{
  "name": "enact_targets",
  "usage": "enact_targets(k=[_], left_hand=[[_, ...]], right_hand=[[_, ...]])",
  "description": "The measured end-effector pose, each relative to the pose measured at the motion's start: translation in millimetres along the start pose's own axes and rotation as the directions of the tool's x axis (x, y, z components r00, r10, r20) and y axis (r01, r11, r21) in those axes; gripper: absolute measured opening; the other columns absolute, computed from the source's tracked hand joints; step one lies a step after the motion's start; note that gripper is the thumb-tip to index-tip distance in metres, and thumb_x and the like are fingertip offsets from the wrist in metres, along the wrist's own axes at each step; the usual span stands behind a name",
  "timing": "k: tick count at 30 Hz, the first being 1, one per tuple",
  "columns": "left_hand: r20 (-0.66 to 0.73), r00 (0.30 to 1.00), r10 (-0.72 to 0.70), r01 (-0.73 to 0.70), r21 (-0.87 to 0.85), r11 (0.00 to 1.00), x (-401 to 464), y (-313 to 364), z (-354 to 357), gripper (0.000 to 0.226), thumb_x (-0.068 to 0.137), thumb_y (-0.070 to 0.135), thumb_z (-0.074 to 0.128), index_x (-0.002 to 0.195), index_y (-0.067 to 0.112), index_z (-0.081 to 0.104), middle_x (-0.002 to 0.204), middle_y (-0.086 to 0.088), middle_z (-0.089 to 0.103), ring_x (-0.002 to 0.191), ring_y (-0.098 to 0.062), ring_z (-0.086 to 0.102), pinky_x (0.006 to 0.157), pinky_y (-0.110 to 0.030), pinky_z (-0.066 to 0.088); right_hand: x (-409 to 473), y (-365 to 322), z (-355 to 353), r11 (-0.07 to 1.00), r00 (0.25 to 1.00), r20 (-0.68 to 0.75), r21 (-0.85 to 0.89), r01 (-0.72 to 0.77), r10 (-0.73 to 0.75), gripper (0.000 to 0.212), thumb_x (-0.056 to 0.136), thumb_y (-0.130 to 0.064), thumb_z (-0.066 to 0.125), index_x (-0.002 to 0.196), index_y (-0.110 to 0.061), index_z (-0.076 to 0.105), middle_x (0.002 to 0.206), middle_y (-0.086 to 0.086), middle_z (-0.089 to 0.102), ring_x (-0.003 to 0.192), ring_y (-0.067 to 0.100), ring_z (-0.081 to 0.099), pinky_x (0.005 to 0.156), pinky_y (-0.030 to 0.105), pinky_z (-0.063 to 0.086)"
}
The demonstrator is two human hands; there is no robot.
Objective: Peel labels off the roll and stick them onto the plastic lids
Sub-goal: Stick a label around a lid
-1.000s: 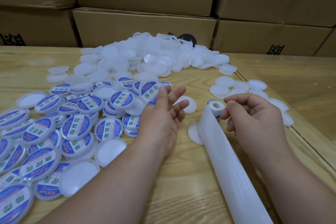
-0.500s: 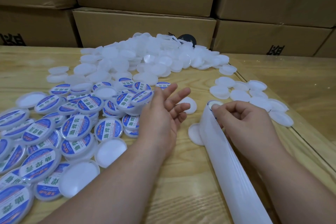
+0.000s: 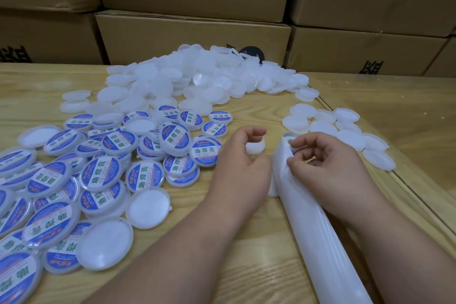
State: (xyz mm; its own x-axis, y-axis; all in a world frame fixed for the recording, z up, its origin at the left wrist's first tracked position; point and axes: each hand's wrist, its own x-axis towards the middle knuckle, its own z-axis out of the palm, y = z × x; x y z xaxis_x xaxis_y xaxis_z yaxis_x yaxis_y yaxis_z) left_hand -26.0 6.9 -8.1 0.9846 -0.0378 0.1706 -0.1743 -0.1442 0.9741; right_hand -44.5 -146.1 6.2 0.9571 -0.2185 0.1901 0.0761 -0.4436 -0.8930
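From the head view, the left hand [image 3: 240,168] curls its fingers around a plain white lid [image 3: 256,147] lying on the wooden surface [image 3: 259,229]. Just right of it, the right hand [image 3: 328,163] pinches at the backing strip [image 3: 318,234] by the label roll [image 3: 287,139], seemingly lifting a label, though this is hard to see. Labelled lids [image 3: 145,176] crowd the near left; unlabelled lids [image 3: 197,76] heap far behind, before cardboard boxes [image 3: 192,37].
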Motion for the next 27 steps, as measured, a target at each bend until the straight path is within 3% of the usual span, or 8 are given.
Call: enact_targets(k=[2,4,7,10,14,23,27], left_hand=[[-0.003,1.000,0.004,-0.003,0.105,0.994,-1,0,-1,0.044,0.072,0.026,0.046,0.111,0.043,0.054,0.117,0.024,0.053,0.111,-0.010,0.051,0.097,-0.033,0.046],[0.052,0.997,0.049,-0.062,0.288,0.956,-3,0,-2,0.047,0.079,0.021,0.053,0.123,0.037,0.052,0.119,0.026,0.048,0.125,-0.012,0.040,0.108,-0.031,0.035],[0.195,0.977,0.085,-0.183,0.563,0.806,-7,-2,0,0.057,0.082,0.030,0.056,0.138,0.032,0.045,0.137,0.012,0.045,0.130,-0.017,0.030,0.113,-0.029,0.026],[0.270,0.962,0.047,-0.225,0.680,0.698,-9,-6,1,0.065,0.082,0.050,0.056,0.143,0.039,0.037,0.138,0.011,0.043,0.129,-0.019,0.029,0.112,-0.034,0.025],[0.280,0.957,0.071,-0.258,0.719,0.646,-8,-8,2,0.061,0.084,0.053,0.056,0.141,0.042,0.040,0.133,0.011,0.047,0.125,-0.020,0.035,0.109,-0.036,0.026],[0.188,0.975,0.117,-0.210,0.610,0.764,-3,-9,0,0.054,0.088,0.036,0.065,0.138,0.041,0.045,0.130,0.008,0.055,0.123,-0.019,0.048,0.107,-0.038,0.037],[0.180,0.974,0.134,-0.214,0.562,0.799,-3,-10,0,0.051,0.089,0.031,0.064,0.137,0.038,0.049,0.134,0.007,0.052,0.126,-0.015,0.049,0.108,-0.039,0.039]], right_hand=[[1,1,-2,1.000,1.000,0.006,0.012,-0.002,0.002,0.024,0.087,-0.003,0.070,0.098,-0.024,0.068,0.068,-0.016,0.065,0.047,0.003,0.049,0.046,0.010,0.040],[3,2,-5,1.000,1.000,0.013,0.014,-0.005,0.005,0.024,0.086,-0.002,0.070,0.097,-0.023,0.067,0.068,-0.018,0.065,0.048,0.004,0.049,0.047,0.010,0.040],[5,4,-11,1.000,1.000,0.012,0.017,-0.007,0.007,0.019,0.085,-0.003,0.070,0.091,-0.020,0.065,0.067,-0.021,0.063,0.051,0.004,0.049,0.050,0.009,0.041],[8,4,-15,1.000,1.000,0.016,0.009,-0.011,0.011,0.018,0.084,-0.003,0.069,0.087,-0.020,0.064,0.066,-0.020,0.062,0.053,0.003,0.049,0.051,0.010,0.040],[8,4,-17,0.999,0.998,0.044,-0.008,-0.036,0.037,0.019,0.084,-0.002,0.064,0.088,-0.021,0.065,0.061,-0.018,0.058,0.050,0.003,0.046,0.047,0.011,0.038],[6,2,-18,0.998,0.994,0.096,-0.037,-0.043,0.046,0.015,0.083,-0.003,0.060,0.080,-0.017,0.057,0.049,-0.020,0.044,0.043,0.002,0.035,0.040,0.012,0.029],[3,-6,-17,0.997,0.987,0.148,-0.049,-0.053,0.060,0.010,0.067,-0.023,0.059,0.075,-0.019,0.055,0.056,-0.009,0.046,0.050,0.011,0.038,0.048,0.025,0.034]])
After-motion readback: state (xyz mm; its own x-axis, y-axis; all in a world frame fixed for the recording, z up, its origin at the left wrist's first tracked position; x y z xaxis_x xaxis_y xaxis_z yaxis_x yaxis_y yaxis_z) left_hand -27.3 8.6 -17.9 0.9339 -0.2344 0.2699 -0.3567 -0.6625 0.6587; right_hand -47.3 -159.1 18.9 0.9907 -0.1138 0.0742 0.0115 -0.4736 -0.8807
